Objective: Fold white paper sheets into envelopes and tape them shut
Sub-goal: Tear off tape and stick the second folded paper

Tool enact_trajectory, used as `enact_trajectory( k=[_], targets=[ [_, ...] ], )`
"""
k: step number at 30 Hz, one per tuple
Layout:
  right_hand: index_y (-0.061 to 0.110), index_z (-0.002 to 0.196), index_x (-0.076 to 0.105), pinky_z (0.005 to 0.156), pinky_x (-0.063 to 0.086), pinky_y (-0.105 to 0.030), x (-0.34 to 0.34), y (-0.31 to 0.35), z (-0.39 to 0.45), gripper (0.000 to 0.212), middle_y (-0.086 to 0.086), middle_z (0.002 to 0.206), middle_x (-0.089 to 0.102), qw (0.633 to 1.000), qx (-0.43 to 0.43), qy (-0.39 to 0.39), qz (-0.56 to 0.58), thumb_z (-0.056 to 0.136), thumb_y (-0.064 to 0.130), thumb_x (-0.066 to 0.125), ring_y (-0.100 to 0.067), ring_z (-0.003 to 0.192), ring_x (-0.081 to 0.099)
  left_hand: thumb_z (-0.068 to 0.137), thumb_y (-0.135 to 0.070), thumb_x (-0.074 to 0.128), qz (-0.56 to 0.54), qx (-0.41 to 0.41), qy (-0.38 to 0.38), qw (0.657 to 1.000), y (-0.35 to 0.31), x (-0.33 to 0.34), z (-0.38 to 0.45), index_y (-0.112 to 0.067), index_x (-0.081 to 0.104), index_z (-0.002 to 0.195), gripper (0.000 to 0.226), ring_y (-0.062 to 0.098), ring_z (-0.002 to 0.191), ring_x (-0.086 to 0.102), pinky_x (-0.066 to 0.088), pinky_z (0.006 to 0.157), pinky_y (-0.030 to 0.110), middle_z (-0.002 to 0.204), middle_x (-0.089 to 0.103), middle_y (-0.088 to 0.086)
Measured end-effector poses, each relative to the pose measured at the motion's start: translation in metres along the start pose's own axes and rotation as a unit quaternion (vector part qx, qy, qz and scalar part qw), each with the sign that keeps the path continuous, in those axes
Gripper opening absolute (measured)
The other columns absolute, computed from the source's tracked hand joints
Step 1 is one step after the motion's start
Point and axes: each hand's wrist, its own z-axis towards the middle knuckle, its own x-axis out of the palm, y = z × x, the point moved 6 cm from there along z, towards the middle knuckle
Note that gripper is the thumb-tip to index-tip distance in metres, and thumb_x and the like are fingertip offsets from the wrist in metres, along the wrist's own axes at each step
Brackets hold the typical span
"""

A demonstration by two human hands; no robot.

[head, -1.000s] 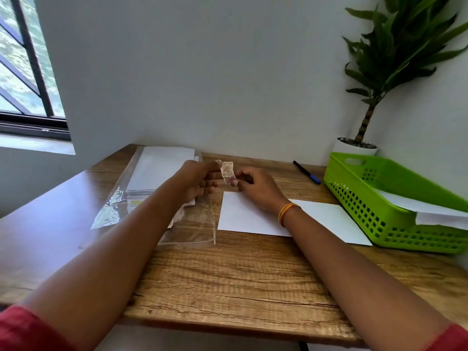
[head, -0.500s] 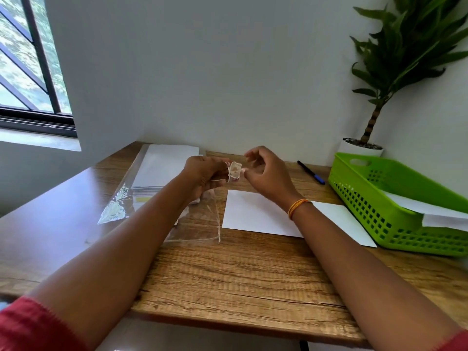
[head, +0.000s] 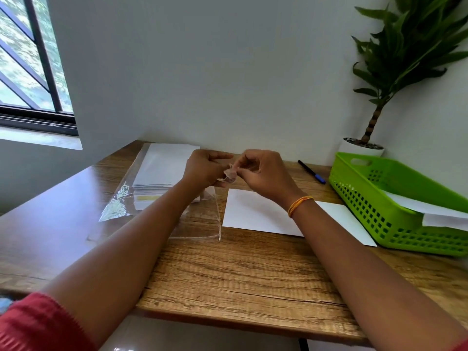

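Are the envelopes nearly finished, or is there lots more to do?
Lots more. Done: some white paper already lies in the green basket, though I cannot tell whether it is folded. In hand: the left hand and right hand both pinch a small crumpled piece of clear tape above the table. Left: the white sheet lies flat and unfolded, and a stack of paper waits in its clear wrapper.

The small crumpled clear tape piece [head: 230, 175] at centre frame is too blurred to make out (its ends vanish behind fingers [head: 243, 165]). The green plastic basket [head: 395, 219] runs off the right edge, hiding its white paper sheets [head: 440, 211].
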Motion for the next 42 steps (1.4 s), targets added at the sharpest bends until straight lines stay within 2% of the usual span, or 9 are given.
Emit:
enact_trajectory(
  k=[5,10,14,16,19,21,25,33,42],
  targets=[
    [0.012,0.081,0.072,0.067,0.058,-0.021,0.006,-0.016,-0.003,0.005,-0.003,0.079,0.073,0.993,0.102,0.052,0.04,0.078,0.009,0.074,-0.011,0.072,0.07,0.082,-0.017,0.068,0.214,0.146,-0.048,0.965,-0.012,-0.002,-0.001,-0.023,0.07,0.109,0.028,0.003,0.058,0.066,0.049,0.054,0.01,0.079,0.072,-0.004],
    [0.009,0.094,0.066,0.067,0.06,-0.023,0.01,-0.038,-0.011,0.013,-0.006,0.085,0.071,0.972,0.193,0.099,0.09,0.083,0.003,0.068,-0.014,0.074,0.072,0.088,-0.011,0.057,0.333,0.184,-0.004,0.925,-0.008,0.005,-0.001,-0.027,0.049,0.135,0.05,0.022,0.093,0.063,0.054,0.085,0.038,0.105,0.069,0.007],
    [0.007,0.089,0.067,0.059,0.055,-0.015,0.011,-0.039,-0.01,0.006,-0.004,0.085,0.069,0.968,0.199,0.127,0.083,0.087,0.003,0.063,-0.006,0.07,0.068,0.088,-0.01,0.059,0.337,0.198,0.074,0.917,-0.005,0.016,-0.003,-0.027,0.038,0.142,0.059,0.021,0.098,0.061,0.051,0.089,0.038,0.11,0.066,0.008],
    [0.009,0.089,0.066,0.059,0.053,-0.016,0.015,-0.039,-0.012,0.009,-0.003,0.087,0.067,0.964,0.2,0.159,0.069,0.089,0.003,0.06,-0.006,0.07,0.065,0.088,-0.01,0.059,0.359,0.219,0.073,0.904,-0.008,0.018,-0.005,-0.024,0.042,0.14,0.056,0.022,0.1,0.061,0.05,0.09,0.04,0.112,0.066,0.008],
    [0.014,0.089,0.064,0.06,0.051,-0.018,0.021,-0.04,-0.014,0.014,-0.001,0.089,0.066,0.957,0.212,0.19,0.057,0.093,0.005,0.055,-0.009,0.075,0.063,0.086,-0.01,0.062,0.381,0.276,-0.003,0.882,-0.022,0.008,-0.008,-0.019,0.06,0.124,0.039,0.02,0.094,0.058,0.048,0.087,0.037,0.106,0.062,0.007],
    [0.015,0.089,0.065,0.056,0.049,-0.015,0.022,-0.039,-0.014,0.015,-0.002,0.089,0.066,0.958,0.209,0.19,0.054,0.093,0.006,0.055,-0.009,0.074,0.061,0.084,-0.008,0.062,0.356,0.253,-0.015,0.899,-0.025,-0.002,-0.008,-0.017,0.07,0.104,0.023,0.016,0.085,0.058,0.048,0.079,0.03,0.096,0.063,0.004],
    [0.005,0.099,0.071,0.049,0.042,-0.005,0.026,-0.036,-0.013,0.017,0.003,0.083,0.065,0.963,0.193,0.179,0.058,0.092,0.002,0.055,-0.006,0.069,0.056,0.076,-0.011,0.071,0.311,0.14,0.058,0.938,-0.009,-0.008,-0.008,-0.014,0.075,0.082,0.008,0.002,0.061,0.052,0.04,0.059,0.016,0.074,0.067,-0.003],
    [0.004,0.101,0.072,0.079,0.055,-0.032,0.028,-0.037,-0.011,0.018,-0.011,0.1,0.072,0.971,0.184,0.133,0.073,0.083,0.008,0.07,-0.02,0.083,0.066,0.075,-0.015,0.076,0.318,0.093,0.127,0.935,0.005,-0.002,-0.005,-0.015,0.073,0.086,0.011,0.009,0.076,0.062,0.049,0.072,0.021,0.087,0.071,0.002],
    [0.007,0.094,0.072,0.068,0.044,-0.017,0.038,-0.041,-0.01,0.011,-0.001,0.091,0.068,0.968,0.181,0.165,0.048,0.088,0.012,0.064,-0.006,0.08,0.06,0.079,-0.013,0.072,0.323,0.095,0.143,0.931,0.007,-0.002,-0.006,-0.013,0.073,0.09,0.011,0.008,0.078,0.06,0.044,0.07,0.017,0.087,0.068,0.0]
  ],
)
